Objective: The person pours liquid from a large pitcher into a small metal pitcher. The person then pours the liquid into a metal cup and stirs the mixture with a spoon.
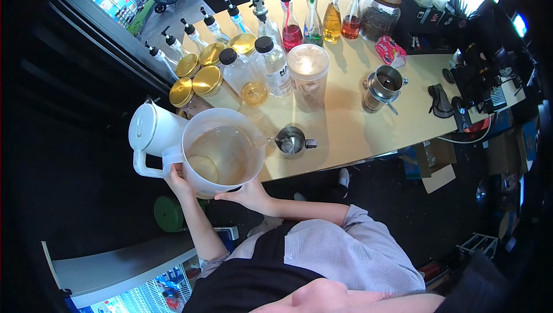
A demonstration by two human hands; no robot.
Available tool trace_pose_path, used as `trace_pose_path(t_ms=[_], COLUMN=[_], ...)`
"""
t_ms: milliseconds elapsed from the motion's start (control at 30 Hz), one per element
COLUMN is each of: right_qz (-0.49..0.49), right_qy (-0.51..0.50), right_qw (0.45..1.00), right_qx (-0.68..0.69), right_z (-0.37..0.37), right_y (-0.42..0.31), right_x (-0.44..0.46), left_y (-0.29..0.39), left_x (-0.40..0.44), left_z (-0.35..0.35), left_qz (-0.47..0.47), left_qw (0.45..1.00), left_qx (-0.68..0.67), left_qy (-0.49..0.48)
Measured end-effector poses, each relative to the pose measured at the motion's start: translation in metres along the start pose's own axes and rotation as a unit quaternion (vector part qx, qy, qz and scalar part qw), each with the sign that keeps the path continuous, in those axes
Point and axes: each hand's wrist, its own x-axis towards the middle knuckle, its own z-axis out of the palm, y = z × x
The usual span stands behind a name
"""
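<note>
A large translucent plastic pitcher (pixel 230 151) is tilted over the counter's near edge, its spout pointing right at a small metal cup (pixel 290 140). My left hand (pixel 180 181) is wrapped round the pitcher's handle. Under its right side, my right hand (pixel 249 198) supports the wall with the thumb stretched out. Some cloudy liquid shows inside the pitcher. Just left of it stands a white lidded jug (pixel 151 131). Behind the metal cup is a tall frosted container (pixel 309 79). Farther right, a metal drip filter (pixel 385 85) sits on a cup.
Gold-lidded jars (pixel 208 81), black-capped bottles (pixel 275 68) and several pump bottles (pixel 332 19) line the counter (pixel 345 134). A wooden-lidded jar (pixel 379 16), a pink packet (pixel 391 51) and black equipment (pixel 475 76) are at the right. An open cardboard box (pixel 440 166) lies below.
</note>
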Motion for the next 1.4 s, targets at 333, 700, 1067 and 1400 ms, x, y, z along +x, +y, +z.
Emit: trace_pose_path(t_ms=[333,700,1067,1400], right_qz=[0.029,0.009,0.011,0.0], right_qy=[-0.026,-0.011,-0.005,0.006], right_qw=[0.999,1.0,1.0,1.0], right_qx=[0.009,-0.027,-0.013,-0.004], right_z=[-0.002,-0.003,-0.004,-0.004], right_y=[0.007,0.007,0.001,0.004], right_x=[-0.001,-0.001,-0.001,-0.002], left_y=[-0.006,0.003,0.0,-0.004], left_x=[0.004,0.0,0.001,0.004], left_z=[-0.007,0.003,0.0,-0.002], left_qz=[0.011,0.028,-0.002,-0.01], left_qw=[0.999,0.999,0.999,0.999], left_qx=[0.041,0.024,0.032,0.029], left_qy=[-0.022,-0.025,-0.024,-0.027])
